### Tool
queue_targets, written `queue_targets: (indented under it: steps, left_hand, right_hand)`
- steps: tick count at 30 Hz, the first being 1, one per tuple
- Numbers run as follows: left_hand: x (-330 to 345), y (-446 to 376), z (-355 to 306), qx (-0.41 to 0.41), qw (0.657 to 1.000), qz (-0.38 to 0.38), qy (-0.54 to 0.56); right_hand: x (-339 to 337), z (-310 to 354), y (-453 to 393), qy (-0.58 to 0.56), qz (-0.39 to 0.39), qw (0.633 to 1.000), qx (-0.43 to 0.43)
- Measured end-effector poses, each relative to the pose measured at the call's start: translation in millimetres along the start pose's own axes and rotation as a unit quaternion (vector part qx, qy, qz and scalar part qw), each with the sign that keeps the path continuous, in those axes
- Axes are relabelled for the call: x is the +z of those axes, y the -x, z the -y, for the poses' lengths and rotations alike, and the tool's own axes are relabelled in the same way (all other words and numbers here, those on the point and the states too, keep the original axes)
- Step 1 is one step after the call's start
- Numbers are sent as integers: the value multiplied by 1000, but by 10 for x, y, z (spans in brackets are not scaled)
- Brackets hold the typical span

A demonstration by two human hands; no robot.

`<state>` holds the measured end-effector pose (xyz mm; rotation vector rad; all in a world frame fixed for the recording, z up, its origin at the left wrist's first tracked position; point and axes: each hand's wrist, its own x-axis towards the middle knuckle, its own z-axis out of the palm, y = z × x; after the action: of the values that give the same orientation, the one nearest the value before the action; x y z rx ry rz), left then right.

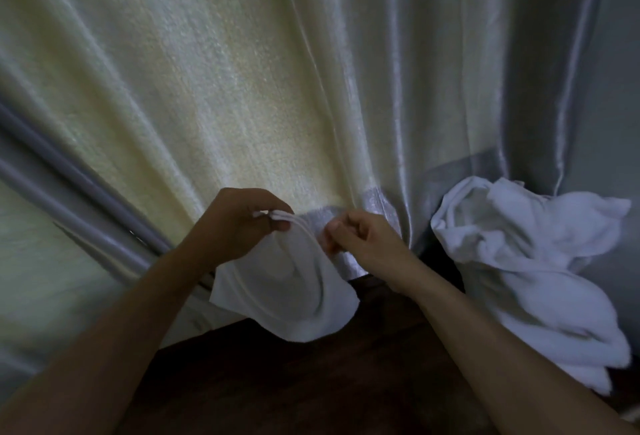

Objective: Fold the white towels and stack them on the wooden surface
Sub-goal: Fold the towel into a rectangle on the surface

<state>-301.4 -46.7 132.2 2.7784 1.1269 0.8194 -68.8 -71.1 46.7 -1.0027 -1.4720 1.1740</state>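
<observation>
1. Two bare forearms reach in from the bottom corners over a dark wooden surface (311, 382).
2. Left hand (239, 223) pinches the gathered top edge of a small white towel (287, 292) between thumb and curled fingers; the pinch sits at the towel's upper left.
3. From that pinch the towel hangs down and to the right, held up above the wood, with its lower edge drooping in front of the surface's far edge.
4. Right hand (363, 240) is just beside the towel's upper right edge, fingers curled with thumb and fingertips drawn together; whether it actually holds the cloth cannot be told.
5. A heap of crumpled white towels (526, 268) lies unfolded on the right, well apart from both hands.
6. Pale, shiny curtains (242, 88) hang in folds behind everything.
</observation>
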Motion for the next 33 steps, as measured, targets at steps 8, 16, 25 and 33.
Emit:
queue_targets:
  steps: [8, 16, 25, 33]
  left_hand:
    - [-351, 62, 208, -53, 997, -38, 44]
    - [-586, 211, 399, -127, 990, -30, 44]
    - [-562, 330, 476, -165, 983, -59, 47]
    - [-574, 322, 426, -145, 987, -58, 34]
  right_hand:
    - [101, -516, 191, 297, 147, 942, -53]
    - [51, -601, 233, 412, 193, 880, -141]
    - [507, -403, 379, 332, 255, 875, -245]
    - [759, -447, 313, 389, 303, 848, -196]
